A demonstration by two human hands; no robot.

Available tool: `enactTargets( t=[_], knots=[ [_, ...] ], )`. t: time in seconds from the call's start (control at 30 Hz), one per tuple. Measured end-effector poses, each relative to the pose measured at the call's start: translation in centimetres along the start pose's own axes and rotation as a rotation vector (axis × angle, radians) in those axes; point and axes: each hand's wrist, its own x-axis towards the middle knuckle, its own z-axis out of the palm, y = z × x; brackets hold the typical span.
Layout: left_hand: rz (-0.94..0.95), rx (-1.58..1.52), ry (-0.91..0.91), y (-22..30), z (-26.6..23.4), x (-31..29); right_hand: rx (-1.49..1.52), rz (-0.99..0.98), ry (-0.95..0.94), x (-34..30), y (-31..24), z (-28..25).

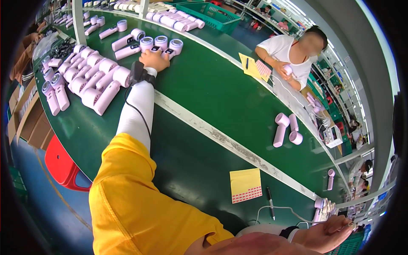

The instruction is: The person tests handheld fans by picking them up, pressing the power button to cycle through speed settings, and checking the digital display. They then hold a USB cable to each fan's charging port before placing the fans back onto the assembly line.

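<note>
At the far left of the table my left hand (155, 60) is closed over the handles of pale purple handheld fans (174, 46), whose round heads stand out past the fingers. A dark camera strap circles that wrist. Near the lower right edge my right hand (329, 234) has its fingers pinched together on a thin grey cable (293, 208), and a small tip shows at the fingertips. Left of my left arm lies a pile of purple handheld fans (91, 76). A yellow paper pad with red-marked labels (246, 185) and a pen (270, 203) lie between my arms.
A white strip (212, 134) divides the green table. Two more fans (280, 127) lie beyond it. Across the table a person holds a fan, beside yellow paper (253, 68). A green crate (210, 16) stands at the back, a red stool (63, 163) at the left.
</note>
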Motion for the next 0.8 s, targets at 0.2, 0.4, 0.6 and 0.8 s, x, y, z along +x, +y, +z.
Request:
enactTargets(
  t=[0.2,0.4,0.6,0.8],
  knots=[
    [-0.003,0.048,-0.087,4.4,-1.8,-4.6,0.332,0.053,-0.141,-0.3,0.1,-0.7],
    [0.138,-0.124,-0.097,6.8,-5.4,-11.2,0.292,0.018,-0.273,-0.7,0.5,-1.2],
    [0.765,-0.794,0.192,11.7,-15.7,-17.6,-0.106,0.304,-0.730,-2.9,1.0,2.5],
    [1.009,-0.875,0.324,13.7,-26.2,-24.1,-0.239,0.268,-0.753,-4.4,0.7,3.7]
  ],
)
